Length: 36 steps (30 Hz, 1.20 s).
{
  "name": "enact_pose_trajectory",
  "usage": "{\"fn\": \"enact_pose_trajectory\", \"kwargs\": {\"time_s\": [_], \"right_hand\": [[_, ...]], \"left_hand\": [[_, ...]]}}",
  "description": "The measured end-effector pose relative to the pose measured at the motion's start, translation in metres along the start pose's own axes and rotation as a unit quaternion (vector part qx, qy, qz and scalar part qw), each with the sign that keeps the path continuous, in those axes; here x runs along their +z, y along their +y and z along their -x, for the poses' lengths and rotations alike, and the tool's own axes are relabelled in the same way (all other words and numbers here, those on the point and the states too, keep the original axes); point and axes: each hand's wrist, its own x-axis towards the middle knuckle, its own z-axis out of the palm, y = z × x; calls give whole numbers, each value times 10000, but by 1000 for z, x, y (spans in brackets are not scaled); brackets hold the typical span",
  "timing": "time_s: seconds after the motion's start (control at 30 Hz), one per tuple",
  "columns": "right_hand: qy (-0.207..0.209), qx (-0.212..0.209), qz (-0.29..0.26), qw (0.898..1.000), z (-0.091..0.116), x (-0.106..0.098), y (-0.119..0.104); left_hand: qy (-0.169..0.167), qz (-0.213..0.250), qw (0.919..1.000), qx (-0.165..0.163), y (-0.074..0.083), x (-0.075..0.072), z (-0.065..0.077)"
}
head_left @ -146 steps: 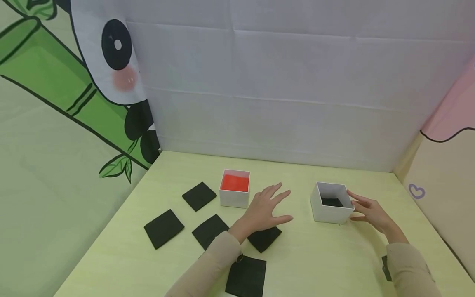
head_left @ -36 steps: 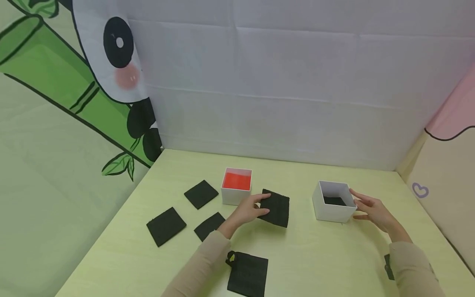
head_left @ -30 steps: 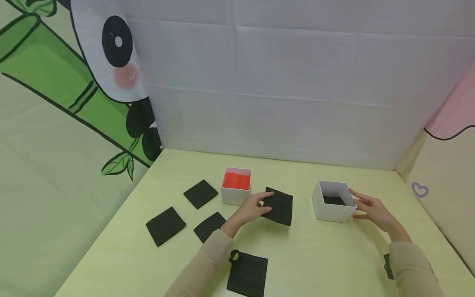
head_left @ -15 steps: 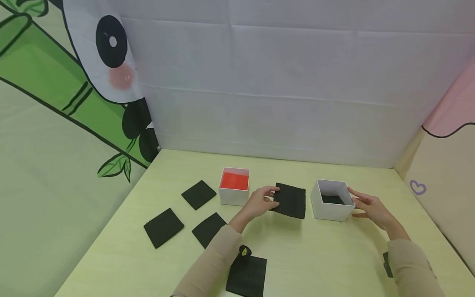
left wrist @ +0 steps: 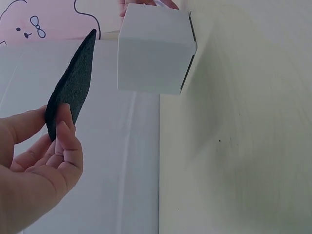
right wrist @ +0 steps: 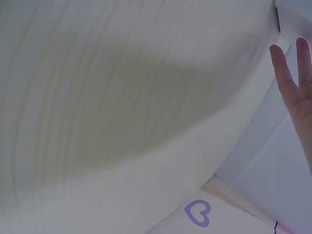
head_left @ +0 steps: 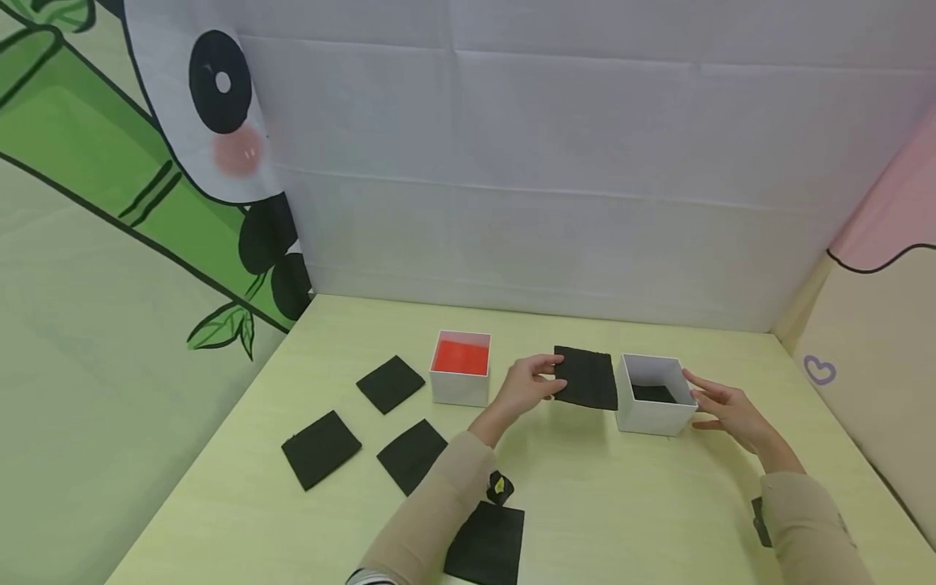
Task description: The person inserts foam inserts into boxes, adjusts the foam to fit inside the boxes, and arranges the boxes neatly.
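Observation:
In the head view my left hand (head_left: 521, 387) pinches a black square pad (head_left: 587, 379) by its left edge, thumb below and fingers above. The pad hovers over the table, just left of a white open-topped box (head_left: 647, 419). In the left wrist view this pad (left wrist: 77, 80) looks thin, slightly curved and felt-like. My right hand (head_left: 734, 416) rests extended fingertips against the box's right side. Inside that box a black piece (head_left: 653, 394) lies on the bottom. The right wrist view shows two straight fingers (right wrist: 287, 80) near the box's edge.
A second white box (head_left: 459, 392) with bright red contents (head_left: 461, 357) stands left of my left hand. Several black pads lie flat on the pale yellow table (head_left: 585, 520), among them a far pad (head_left: 391, 384), a left pad (head_left: 322, 449) and a front pad (head_left: 488, 546).
My left hand, first spread over the table, has picked up a black pad from there. It has carried the pad right, beside the right box. The right hand has stayed at that box.

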Motion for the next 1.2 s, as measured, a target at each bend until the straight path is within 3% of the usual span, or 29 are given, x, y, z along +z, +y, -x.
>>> {"fn": "enact_pose_trajectory", "kwargs": {"time_s": [0.37, 0.67, 1.2], "right_hand": [[38, 117, 162, 9998, -1, -2, -2], [162, 226, 255, 9993, 0, -2, -1], [57, -35, 71, 10000, -1, 0, 4]], "left_hand": [[-212, -115, 9997, 5, 23, 21, -20], [-282, -260, 9992, -86, 22, 39, -29], [-159, -812, 9963, -241, 21, 77, -50]]}}
